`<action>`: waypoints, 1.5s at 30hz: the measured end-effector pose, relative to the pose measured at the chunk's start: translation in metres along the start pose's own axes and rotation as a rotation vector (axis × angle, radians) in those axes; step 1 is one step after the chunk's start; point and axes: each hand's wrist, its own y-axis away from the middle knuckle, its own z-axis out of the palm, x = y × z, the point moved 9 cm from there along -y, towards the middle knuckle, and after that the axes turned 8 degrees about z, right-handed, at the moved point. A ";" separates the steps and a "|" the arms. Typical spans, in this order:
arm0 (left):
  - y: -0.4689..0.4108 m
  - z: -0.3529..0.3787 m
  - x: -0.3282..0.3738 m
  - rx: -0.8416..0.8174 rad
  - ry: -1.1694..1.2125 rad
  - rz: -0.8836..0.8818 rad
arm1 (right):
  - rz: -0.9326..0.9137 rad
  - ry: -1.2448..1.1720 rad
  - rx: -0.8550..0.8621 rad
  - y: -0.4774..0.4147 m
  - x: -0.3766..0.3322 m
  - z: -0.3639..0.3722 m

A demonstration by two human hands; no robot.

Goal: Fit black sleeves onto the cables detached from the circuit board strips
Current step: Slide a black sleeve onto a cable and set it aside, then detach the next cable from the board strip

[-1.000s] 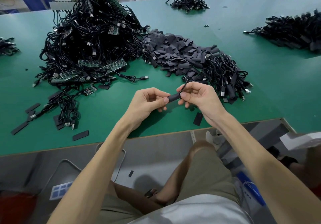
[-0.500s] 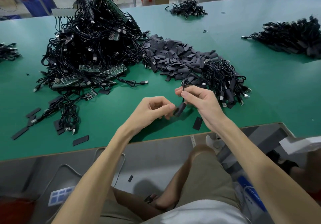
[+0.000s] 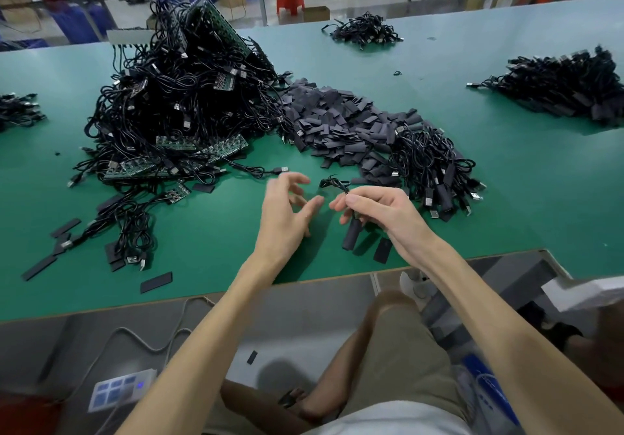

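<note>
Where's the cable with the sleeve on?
Head view: the sleeved cable hangs from the right hand, right of the open left hand, over the table.

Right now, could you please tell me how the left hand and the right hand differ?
The left hand is open, fingers spread, holding nothing; the right hand pinches a cable. A sleeve hangs on that cable below the right hand, while nothing hangs from the left hand. Both are bare, over the table.
</note>
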 end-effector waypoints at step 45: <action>-0.079 -0.041 0.004 0.049 -0.473 0.050 | 0.042 0.099 0.169 -0.008 0.012 -0.008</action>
